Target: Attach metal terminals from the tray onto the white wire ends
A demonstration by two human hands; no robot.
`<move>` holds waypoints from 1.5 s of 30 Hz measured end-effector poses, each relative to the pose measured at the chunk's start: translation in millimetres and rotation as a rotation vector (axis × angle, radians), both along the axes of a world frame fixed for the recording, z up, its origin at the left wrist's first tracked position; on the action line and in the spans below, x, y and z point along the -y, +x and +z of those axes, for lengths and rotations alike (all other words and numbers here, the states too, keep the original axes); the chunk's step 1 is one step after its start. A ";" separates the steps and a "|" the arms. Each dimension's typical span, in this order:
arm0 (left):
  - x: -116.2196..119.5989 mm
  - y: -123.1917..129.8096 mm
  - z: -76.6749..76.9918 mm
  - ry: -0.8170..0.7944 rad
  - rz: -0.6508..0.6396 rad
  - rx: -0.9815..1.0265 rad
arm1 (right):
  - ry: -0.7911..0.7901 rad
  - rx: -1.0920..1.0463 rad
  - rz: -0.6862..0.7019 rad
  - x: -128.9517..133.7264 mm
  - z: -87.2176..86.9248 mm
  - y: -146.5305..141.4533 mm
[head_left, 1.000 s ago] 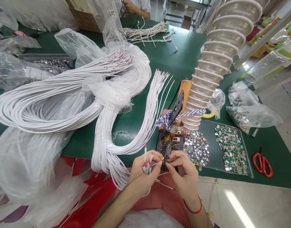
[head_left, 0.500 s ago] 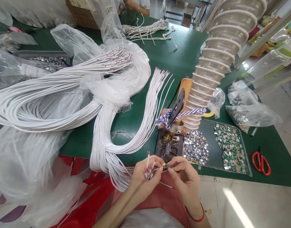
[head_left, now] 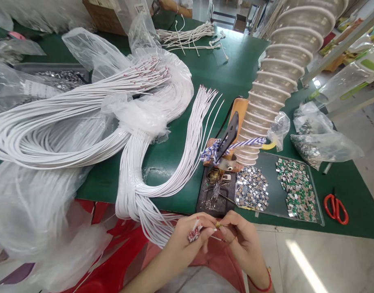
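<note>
- The red-tipped ends of white wires [head_left: 194,233] sat bunched inside the left hand [head_left: 183,244], which was clenched around them, its fingers curled over the bundle.
- A small brass-coloured fitting [head_left: 218,224] was between the hands, nearer the right one, pinched by the right hand [head_left: 242,243] between thumb and fingertips.
- A thin white lead [head_left: 218,239] ran out just below the fitting, under the right hand's fingers.
- The thick sheaf of white cables [head_left: 135,195] trailed from the left of the left hand, looping away across a green work mat [head_left: 232,69] among clear plastic bags [head_left: 37,207].
- Ahead of the hands lay a dark jig base [head_left: 213,195] with brass parts, beneath a ribbed beige hose [head_left: 266,101].
- Ahead and to the right of the right hand was a dark tray [head_left: 278,191] of small silver and green metal pieces.
- Farther right lay red-handled scissors [head_left: 336,208].
- Far ahead, across the mat, was a co-worker's hand [head_left: 170,4].
</note>
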State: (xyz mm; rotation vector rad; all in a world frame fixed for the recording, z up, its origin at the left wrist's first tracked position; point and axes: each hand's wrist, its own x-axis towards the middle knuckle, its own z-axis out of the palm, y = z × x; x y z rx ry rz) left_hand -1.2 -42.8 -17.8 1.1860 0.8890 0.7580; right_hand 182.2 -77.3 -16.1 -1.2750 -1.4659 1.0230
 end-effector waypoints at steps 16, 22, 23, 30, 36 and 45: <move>3.3 -7.5 -12.7 -0.520 -0.117 0.218 | 0.069 0.343 0.277 -0.4 41.5 45.4; 6.9 -5.1 -9.1 -0.553 -0.077 0.267 | 0.082 0.273 0.321 -9.0 36.2 9.2; 7.4 -5.6 -8.3 -0.559 -0.016 0.284 | 0.060 0.261 0.353 -8.7 32.4 4.0; 7.0 -12.6 -4.5 -0.448 0.357 0.567 | -0.098 0.188 0.430 3.7 -0.4 -34.1; 4.2 -13.8 -2.8 -0.361 0.440 0.713 | -0.010 0.000 0.145 9.0 -23.5 -71.4; 1.0 -8.6 0.9 -0.384 0.491 0.540 | 0.175 0.209 0.083 9.3 -23.4 -69.6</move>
